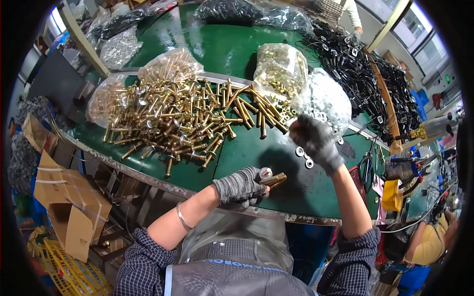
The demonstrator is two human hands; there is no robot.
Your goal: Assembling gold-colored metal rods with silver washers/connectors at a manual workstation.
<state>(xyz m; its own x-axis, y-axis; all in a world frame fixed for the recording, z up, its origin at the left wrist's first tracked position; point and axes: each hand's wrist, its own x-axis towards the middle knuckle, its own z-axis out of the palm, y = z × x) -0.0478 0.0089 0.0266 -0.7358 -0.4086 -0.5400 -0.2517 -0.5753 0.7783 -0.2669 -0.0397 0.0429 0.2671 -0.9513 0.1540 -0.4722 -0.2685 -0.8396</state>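
Note:
My left hand (242, 187), in a grey striped glove with bare fingertips, is closed around gold-coloured bolts (277, 179) at the table's near edge. A silvery round end (265, 172) shows by its thumb. My right hand (316, 143), gloved alike, hovers over the table beside the loose nuts (285, 114) and white washers (309, 163). Its fingers are blurred, and what they hold, if anything, cannot be made out. Several long gold bolts (261, 111) lie side by side to the left of the nuts. A large heap of bolts with washers (170, 116) spreads across the left.
Behind the nuts stands a clear bag of nuts (282, 64), next to a bag of white washers (328, 98). Black cabled parts (345, 69) pile up at the far right, near another person's gloved hand (356, 35). Scissors (366, 170) and a yellow tape roll (392, 195) lie right. A cardboard box (74, 197) stands lower left.

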